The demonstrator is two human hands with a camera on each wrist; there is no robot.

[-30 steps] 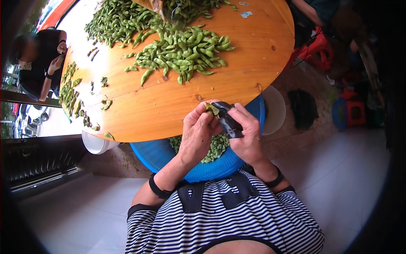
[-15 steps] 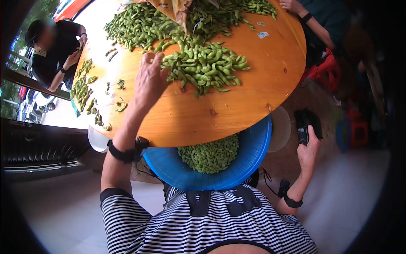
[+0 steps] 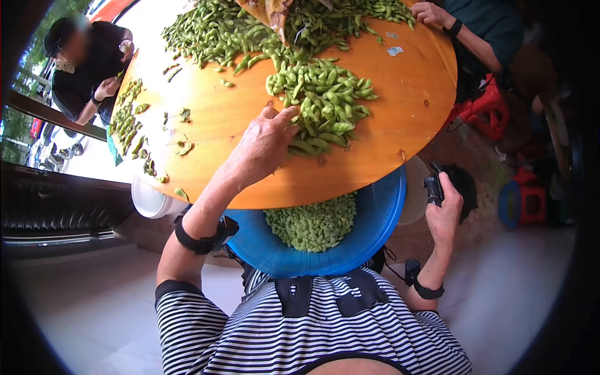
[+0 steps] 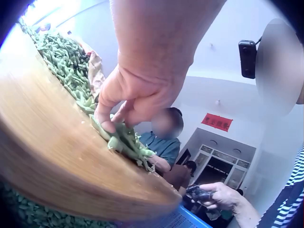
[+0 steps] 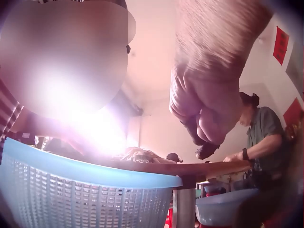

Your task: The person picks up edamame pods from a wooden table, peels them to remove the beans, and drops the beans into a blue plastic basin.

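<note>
My left hand [image 3: 262, 147] rests at the near left side of a small pile of green soybean pods [image 3: 331, 103] on the wooden table. In the left wrist view, the left fingers [image 4: 108, 124] press down on pods [image 4: 127, 142] near the table edge. My right hand [image 3: 445, 209] hangs off to the right, beyond the blue basket and away from the table. Something shiny and black [image 3: 432, 186] is at its thumb and fingertips; I cannot tell whether it is a finger cover or a held thing. Shelled green beans [image 3: 315, 225] fill the bottom of the blue basket [image 3: 381, 240].
A larger heap of pods [image 3: 212, 34] covers the far part of the round table [image 3: 219, 134], beside a crumpled bag [image 3: 269, 15]. Discarded pods [image 3: 128, 122] lie at the left. People sit at both sides. A white bucket [image 3: 149, 199] stands under the left edge.
One second ago both hands were together over the basket at a pod. They then parted, the left reaching over the table, the right going right. Since then the small pile has shifted rightward and nearer.
</note>
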